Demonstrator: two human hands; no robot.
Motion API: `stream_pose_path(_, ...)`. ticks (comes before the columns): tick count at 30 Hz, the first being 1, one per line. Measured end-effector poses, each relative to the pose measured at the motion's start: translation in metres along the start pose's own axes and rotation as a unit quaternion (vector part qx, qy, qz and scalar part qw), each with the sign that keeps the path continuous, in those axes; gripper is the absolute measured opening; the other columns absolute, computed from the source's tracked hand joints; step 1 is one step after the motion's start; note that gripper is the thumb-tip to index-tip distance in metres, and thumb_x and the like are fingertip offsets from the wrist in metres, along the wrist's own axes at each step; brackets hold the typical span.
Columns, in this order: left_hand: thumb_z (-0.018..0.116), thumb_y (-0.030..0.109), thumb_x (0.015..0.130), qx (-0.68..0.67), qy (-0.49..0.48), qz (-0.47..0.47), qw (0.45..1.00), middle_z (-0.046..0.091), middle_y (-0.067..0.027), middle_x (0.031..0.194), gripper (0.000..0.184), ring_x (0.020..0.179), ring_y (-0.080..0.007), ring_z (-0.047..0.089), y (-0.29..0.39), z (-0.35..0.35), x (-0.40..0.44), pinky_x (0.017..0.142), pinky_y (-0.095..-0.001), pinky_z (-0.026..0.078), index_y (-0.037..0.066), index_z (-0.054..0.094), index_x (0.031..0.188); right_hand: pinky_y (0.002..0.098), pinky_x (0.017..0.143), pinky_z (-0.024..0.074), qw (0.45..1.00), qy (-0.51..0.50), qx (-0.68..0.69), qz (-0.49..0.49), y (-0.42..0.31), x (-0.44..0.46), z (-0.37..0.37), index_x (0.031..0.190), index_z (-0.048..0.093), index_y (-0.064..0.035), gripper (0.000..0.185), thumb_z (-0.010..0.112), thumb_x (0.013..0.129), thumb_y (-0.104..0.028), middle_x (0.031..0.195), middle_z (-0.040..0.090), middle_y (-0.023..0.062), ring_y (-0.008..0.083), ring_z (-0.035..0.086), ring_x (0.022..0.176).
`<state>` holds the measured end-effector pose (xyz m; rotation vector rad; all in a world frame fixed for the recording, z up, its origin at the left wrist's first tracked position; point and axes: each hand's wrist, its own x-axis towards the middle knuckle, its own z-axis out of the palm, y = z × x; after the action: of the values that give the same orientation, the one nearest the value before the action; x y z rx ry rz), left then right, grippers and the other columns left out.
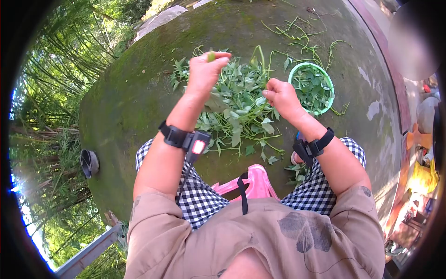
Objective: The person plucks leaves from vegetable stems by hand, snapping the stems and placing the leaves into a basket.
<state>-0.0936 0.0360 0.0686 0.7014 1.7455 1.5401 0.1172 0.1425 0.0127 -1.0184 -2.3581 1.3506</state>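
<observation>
Brown shirt [260,228] closest to camera, checked trousers [204,202] and pink stool [260,181] just past it. Person sits over mossy ground [125,107], both forearms reaching forward.

Left hand [204,72]: raised over the far left part of the leaf pile [234,86], fingers pinched on a short green piece [211,56]. Right hand [281,95]: narrow grip, thumb against finger, apparently on a looping stem [261,53] at the pile's right side; exact contact is hard to see.

Pile lies on the ground between and below the hands, leaves and stems mixed. Green basket [332,95] sits just right of it with loose leaves inside. Bare-looking vines [302,39] lie beyond the basket.

Progress, my read: partway. Some leaves sorted into the basket, some vines set aside, sizeable pile left to go through
</observation>
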Motion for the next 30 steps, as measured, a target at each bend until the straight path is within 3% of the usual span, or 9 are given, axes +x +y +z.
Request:
stream_pose_path(1, 0.067, 0.012, 0.088, -0.032, -0.005, -0.026, 0.999, 0.047, 0.0105, 0.059, 0.018, 0.045, 0.0008, 0.034, 0.003, 0.014, -0.006, 0.04, -0.0176, 0.024, 0.004, 0.071, 0.103, 0.0471, 0.067, 0.047, 0.999, -0.03, -0.031, 0.005, -0.008, -0.003, 0.002, 0.082, 0.058, -0.0032, 0.022, 0.067, 0.082, -0.024, 0.074, 0.062, 0.0181, 0.0402, 0.06, 0.076)
stream_pose_path(7, 0.068, 0.014, 0.087, 0.028, -0.034, -0.005, 0.999, 0.054, 0.0032, 0.06, 0.012, 0.049, -0.0058, 0.042, -0.018, 0.012, 0.008, 0.045, -0.0237, 0.034, 0.003, 0.069, 0.09, 0.0476, 0.066, 0.046, 0.99, -0.044, -0.098, -0.093, -0.032, -0.016, 0.006, 0.085, 0.058, -0.0037, 0.021, 0.066, 0.081, -0.023, 0.076, 0.062, 0.0192, 0.0401, 0.06, 0.076)
stream_pose_path(9, 0.069, 0.017, 0.083, 0.264, 0.034, 0.102, 0.959, 0.063, -0.008, 0.069, 0.015, 0.062, -0.0223, 0.057, -0.023, 0.008, 0.01, 0.055, -0.0343, 0.042, 0.002, 0.066, 0.086, 0.0449, 0.063, 0.0482, 0.989, -0.053, -0.097, -0.103, -0.033, -0.018, 0.002, 0.085, 0.058, -0.0018, 0.021, 0.066, 0.082, -0.022, 0.073, 0.063, 0.0171, 0.0345, 0.063, 0.071)
stream_pose_path(11, 0.068, 0.022, 0.082, 0.408, 0.091, 0.15, 0.896, 0.066, -0.0198, 0.081, 0.021, 0.08, -0.0413, 0.063, -0.023, 0.007, 0.007, 0.067, -0.0471, 0.047, 0.002, 0.062, 0.085, 0.0396, 0.058, 0.048, 0.989, -0.128, 0.069, -0.027, -0.035, -0.019, -0.004, 0.083, 0.058, 0.0, 0.02, 0.065, 0.083, -0.018, 0.069, 0.061, 0.0121, 0.0252, 0.062, 0.064)
stream_pose_path(15, 0.068, 0.021, 0.082, 0.418, 0.142, 0.135, 0.887, 0.067, -0.0186, 0.081, 0.019, 0.079, -0.0393, 0.064, -0.035, 0.002, 0.008, 0.069, -0.0473, 0.047, 0.002, 0.063, 0.086, 0.0291, 0.052, 0.0457, 0.958, -0.182, 0.22, 0.027, -0.049, -0.02, -0.02, 0.08, 0.058, 0.0013, 0.017, 0.065, 0.083, -0.013, 0.065, 0.057, 0.0027, 0.0106, 0.056, 0.057)
stream_pose_path(21, 0.068, 0.019, 0.082, 0.417, 0.249, 0.08, 0.871, 0.067, -0.0178, 0.079, 0.02, 0.075, -0.0356, 0.065, -0.043, -0.015, 0.024, 0.069, -0.0458, 0.047, 0.001, 0.062, 0.086, 0.0269, 0.052, 0.0466, 0.909, -0.304, 0.284, 0.021, -0.072, -0.033, -0.026, 0.079, 0.06, -0.0002, 0.015, 0.067, 0.083, -0.013, 0.066, 0.058, 0.0016, 0.0107, 0.056, 0.056)
stream_pose_path(24, 0.061, 0.014, 0.09, 0.032, 0.134, -0.122, 0.983, 0.065, -0.0098, 0.067, 0.013, 0.056, -0.0143, 0.062, -0.041, -0.018, 0.024, 0.042, -0.0285, 0.039, 0.002, 0.06, 0.089, 0.0265, 0.051, 0.047, 0.94, -0.185, 0.286, 0.021, -0.051, -0.028, -0.014, 0.079, 0.06, 0.0005, 0.014, 0.068, 0.083, -0.01, 0.065, 0.058, 0.0017, 0.0099, 0.056, 0.056)
stream_pose_path(26, 0.057, 0.013, 0.094, 0.016, 0.062, -0.135, 0.989, 0.065, -0.0084, 0.067, 0.011, 0.048, -0.0108, 0.058, -0.03, 0.011, 0.001, 0.036, -0.0213, 0.03, 0.003, 0.057, 0.096, 0.0261, 0.047, 0.0462, 0.939, -0.113, 0.32, 0.054, -0.041, -0.016, -0.01, 0.078, 0.061, 0.0011, 0.013, 0.069, 0.083, -0.008, 0.064, 0.059, 0.0027, 0.0106, 0.056, 0.054)
stream_pose_path(30, 0.053, 0.017, 0.096, -0.086, -0.083, -0.189, 0.975, 0.069, -0.0145, 0.076, 0.017, 0.058, -0.0182, 0.068, -0.033, 0.056, -0.037, 0.034, -0.0222, 0.031, 0.001, 0.052, 0.103, 0.0282, 0.049, 0.0473, 0.949, -0.055, 0.304, 0.054, -0.039, -0.003, -0.012, 0.08, 0.063, 0.0012, 0.015, 0.07, 0.082, -0.012, 0.065, 0.061, 0.0044, 0.0132, 0.058, 0.056)
